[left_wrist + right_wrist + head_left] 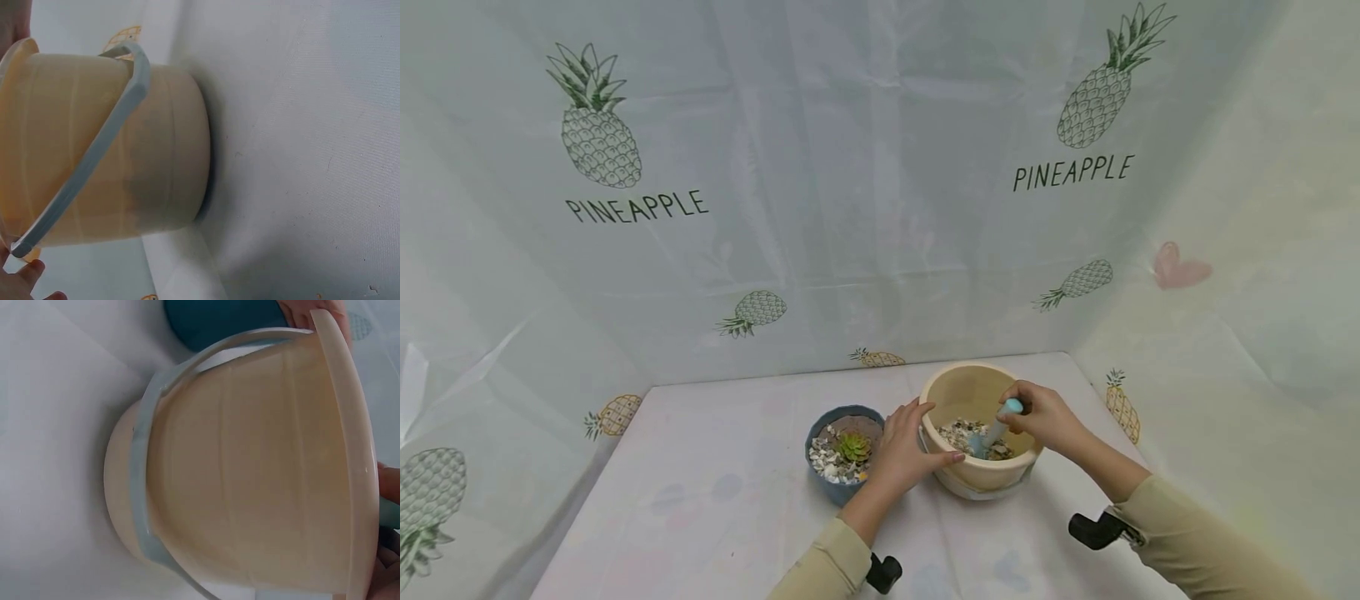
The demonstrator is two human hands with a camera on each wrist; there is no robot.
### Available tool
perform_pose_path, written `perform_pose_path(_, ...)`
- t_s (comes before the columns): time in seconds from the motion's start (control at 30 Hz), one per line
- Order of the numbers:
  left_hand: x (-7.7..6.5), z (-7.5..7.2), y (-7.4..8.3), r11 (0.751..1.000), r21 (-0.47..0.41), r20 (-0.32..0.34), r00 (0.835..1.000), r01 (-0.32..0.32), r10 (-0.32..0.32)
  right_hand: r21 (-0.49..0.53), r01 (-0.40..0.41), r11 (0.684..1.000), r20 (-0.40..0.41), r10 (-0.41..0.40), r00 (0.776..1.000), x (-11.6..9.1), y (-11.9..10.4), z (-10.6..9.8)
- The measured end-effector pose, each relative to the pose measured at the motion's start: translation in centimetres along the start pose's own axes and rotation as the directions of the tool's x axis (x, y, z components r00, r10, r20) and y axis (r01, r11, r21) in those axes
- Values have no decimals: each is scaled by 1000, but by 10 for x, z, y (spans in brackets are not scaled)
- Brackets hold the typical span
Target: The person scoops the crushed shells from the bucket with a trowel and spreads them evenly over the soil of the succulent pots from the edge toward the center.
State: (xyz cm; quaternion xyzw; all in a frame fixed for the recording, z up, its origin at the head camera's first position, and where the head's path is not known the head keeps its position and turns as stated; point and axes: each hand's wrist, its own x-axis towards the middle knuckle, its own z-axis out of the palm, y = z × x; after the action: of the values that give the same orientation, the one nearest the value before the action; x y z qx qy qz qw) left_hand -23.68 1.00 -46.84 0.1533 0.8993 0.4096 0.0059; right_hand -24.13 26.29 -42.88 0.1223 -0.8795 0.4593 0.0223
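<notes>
A cream bucket (992, 477) stands upright on the table, with small mixed stones (957, 433) in its bottom. My left hand (904, 454) grips its left rim, thumb along the front edge and fingers farther back. Over the bucket's right side, my right hand (1048, 418) holds a small shovel (997, 429) by its pale handle. The shovel's light-blue blade points down among the stones. In the left wrist view, a grey-blue carrying handle (94, 156) hangs against the bucket's wall. The right wrist view shows mostly the bucket's outside (250, 469); its rim hides most of the shovel.
Left of the bucket, close by my left forearm, stands a blue pot (829, 492) holding a green succulent (853, 446), white stones and a brownish surface. The pale table (737, 533) meets pineapple-printed sheeting (865, 208) at the back and sides.
</notes>
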Motion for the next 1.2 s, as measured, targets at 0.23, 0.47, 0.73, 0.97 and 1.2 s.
perform_pose_path(0.23,-1,-1,2,1000,4,0,1000,-2,2,-9,6,1000,-29,-6,1000,1,-2,7)
perform_pose_path(0.47,-1,0,2,1000,14,-6,1000,-4,5,24,-17,1000,-71,19,997,-1,-1,7)
perform_pose_path(0.73,0,0,0,1000,22,-4,1000,-7,7,91,-20,996,-128,32,991,-4,0,4)
perform_pose_path(0.97,-1,0,-1,999,27,-7,1000,-19,19,137,-65,988,-182,90,979,-10,1,-4)
perform_pose_path(1.2,-1,0,1,1000,15,-3,1000,-11,11,183,-76,980,-212,115,970,-17,0,-11)
